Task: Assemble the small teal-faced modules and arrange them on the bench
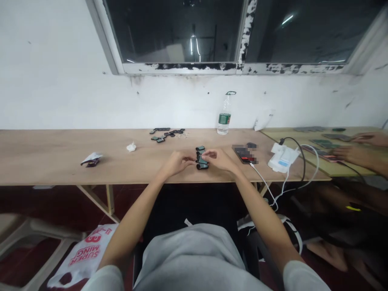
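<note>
My left hand and my right hand meet over the middle of the plywood table. Between them, fingertips of both hands pinch a small stack of black, flat, rectangular pieces. Part of the stack is hidden by my fingers, and I cannot tell what the pieces are. More dark pieces of a similar kind lie scattered further along the table, beyond my left hand, with some small pale bits among them.
A plastic water bottle, a crumpled tissue, a torn wrapper, a pixelated phone and a white charger with cables stand on the table. At right, a co-worker's hands rest over a yellowish board.
</note>
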The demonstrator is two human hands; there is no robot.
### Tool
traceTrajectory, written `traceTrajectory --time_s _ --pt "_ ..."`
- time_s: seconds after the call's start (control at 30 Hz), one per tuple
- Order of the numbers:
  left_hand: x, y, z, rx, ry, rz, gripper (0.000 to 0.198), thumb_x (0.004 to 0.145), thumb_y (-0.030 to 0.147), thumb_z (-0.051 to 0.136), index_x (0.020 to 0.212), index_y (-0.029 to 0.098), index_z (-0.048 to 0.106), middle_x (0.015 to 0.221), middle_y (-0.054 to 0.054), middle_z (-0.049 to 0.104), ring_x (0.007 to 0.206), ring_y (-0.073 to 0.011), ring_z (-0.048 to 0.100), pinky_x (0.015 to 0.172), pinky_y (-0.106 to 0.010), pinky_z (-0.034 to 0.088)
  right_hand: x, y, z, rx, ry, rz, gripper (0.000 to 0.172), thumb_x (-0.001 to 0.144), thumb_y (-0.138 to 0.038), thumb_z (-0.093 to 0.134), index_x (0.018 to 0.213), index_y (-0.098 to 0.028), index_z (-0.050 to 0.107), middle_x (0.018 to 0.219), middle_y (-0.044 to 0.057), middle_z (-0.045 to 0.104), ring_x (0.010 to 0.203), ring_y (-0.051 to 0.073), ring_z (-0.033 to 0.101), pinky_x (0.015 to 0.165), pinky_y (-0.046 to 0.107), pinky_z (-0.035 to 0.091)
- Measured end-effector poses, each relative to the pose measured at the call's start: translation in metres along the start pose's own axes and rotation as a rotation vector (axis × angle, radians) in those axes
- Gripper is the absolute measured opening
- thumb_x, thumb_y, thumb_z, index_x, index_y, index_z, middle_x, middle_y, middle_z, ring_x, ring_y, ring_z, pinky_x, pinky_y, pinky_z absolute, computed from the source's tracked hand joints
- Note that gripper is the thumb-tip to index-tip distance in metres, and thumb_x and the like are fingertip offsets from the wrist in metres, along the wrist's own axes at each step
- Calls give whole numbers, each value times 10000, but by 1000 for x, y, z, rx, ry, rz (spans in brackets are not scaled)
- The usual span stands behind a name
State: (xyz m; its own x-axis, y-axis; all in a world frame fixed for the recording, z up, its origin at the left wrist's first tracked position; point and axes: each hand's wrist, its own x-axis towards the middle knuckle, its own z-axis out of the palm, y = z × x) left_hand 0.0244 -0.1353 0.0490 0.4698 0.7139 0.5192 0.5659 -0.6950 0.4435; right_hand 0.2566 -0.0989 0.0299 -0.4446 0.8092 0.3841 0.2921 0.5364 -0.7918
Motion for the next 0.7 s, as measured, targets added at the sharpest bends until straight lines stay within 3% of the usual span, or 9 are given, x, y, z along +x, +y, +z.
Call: traceTrajectory --time_s 0.27,0.4,0.53,0.63,0.7 --pt "0 4 4 -21 48 24 163 914 332 685 943 231 810 1054 -58 789 988 -244 731 842 -332 562 -1 -1 0 85 -9 -16 354 870 -477 681 985 -153 765 937 92 766 817 220 687 759 333 528" --pt "2 2 6 -89 120 -4 151 861 358 748 904 232 820 1027 -71 782 930 -236 724 817 -335 567 0 -1 1 137 -46 -26 367 859 -489 699 1002 -159 767 963 90 763 846 217 686 764 323 528" --pt "3 -3 10 -288 156 -96 206 739 384 849 831 202 818 1012 -90 762 912 -243 714 844 -365 574 -1 -5 2 175 -64 -21 386 834 -509 722 985 -157 774 938 90 763 842 224 688 750 328 535" --pt "3 -8 15 -543 114 -206 297 633 383 911 794 165 790 1076 -108 753 967 -268 718 901 -407 577 -2 -9 4 213 -79 -37 383 821 -500 738 988 -158 779 959 91 768 877 232 697 786 336 536" --pt "3 -11 17 -676 75 -282 350 577 363 938 791 150 760 1014 -105 762 939 -272 727 886 -424 587 -3 -9 6 216 -107 -56 367 822 -485 739 995 -164 782 975 87 770 892 232 700 800 334 532"
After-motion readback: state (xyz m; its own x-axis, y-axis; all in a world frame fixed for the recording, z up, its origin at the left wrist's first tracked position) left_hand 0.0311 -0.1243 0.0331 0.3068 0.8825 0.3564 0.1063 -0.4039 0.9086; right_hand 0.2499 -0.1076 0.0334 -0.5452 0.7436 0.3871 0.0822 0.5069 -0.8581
